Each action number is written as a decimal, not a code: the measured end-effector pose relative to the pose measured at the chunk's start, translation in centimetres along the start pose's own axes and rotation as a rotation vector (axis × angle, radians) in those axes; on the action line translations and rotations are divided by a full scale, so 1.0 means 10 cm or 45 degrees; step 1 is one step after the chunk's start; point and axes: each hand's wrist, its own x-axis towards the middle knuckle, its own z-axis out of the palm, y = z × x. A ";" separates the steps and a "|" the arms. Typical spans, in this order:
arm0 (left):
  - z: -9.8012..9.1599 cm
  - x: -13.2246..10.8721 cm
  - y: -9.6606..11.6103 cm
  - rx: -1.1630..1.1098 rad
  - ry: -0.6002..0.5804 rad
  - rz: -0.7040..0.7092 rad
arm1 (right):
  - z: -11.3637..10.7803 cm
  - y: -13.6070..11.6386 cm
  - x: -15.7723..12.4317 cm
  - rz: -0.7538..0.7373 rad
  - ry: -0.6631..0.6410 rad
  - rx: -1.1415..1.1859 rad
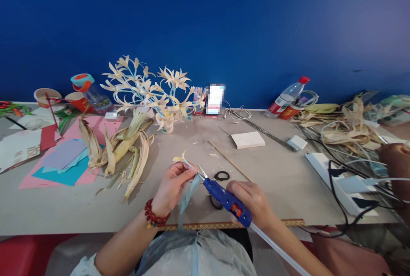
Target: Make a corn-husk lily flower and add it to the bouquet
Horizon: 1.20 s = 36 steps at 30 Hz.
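Near the table's front edge, my left hand (174,182) pinches a small pale husk flower (182,158) with a light blue strip (188,197) hanging below the fingers. My right hand (251,203) is wrapped round a blue glue gun (226,197), its nozzle tip at the strip beside my left fingertips. A clear glue stick (275,248) runs out of the gun's back end. Black-handled scissors (221,175) lie on the table behind and under the gun. A thin wooden stick (230,161) lies just behind my right hand.
Husk flowers (160,92) stand in a small vase at the back. Dried husks (128,152) and coloured paper (64,169) lie left. A white box (248,140), bottle (286,99) and power strip (336,182) are on the right. Another person's hand (395,161) is at the far right.
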 end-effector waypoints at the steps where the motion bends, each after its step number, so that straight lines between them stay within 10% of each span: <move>1: 0.00 0.00 0.00 -0.001 -0.004 0.001 | 0.00 0.00 0.00 0.003 0.001 0.000; 36: 0.01 -0.01 0.02 -0.053 0.049 0.029 | -0.04 -0.05 -0.02 0.002 0.000 -0.033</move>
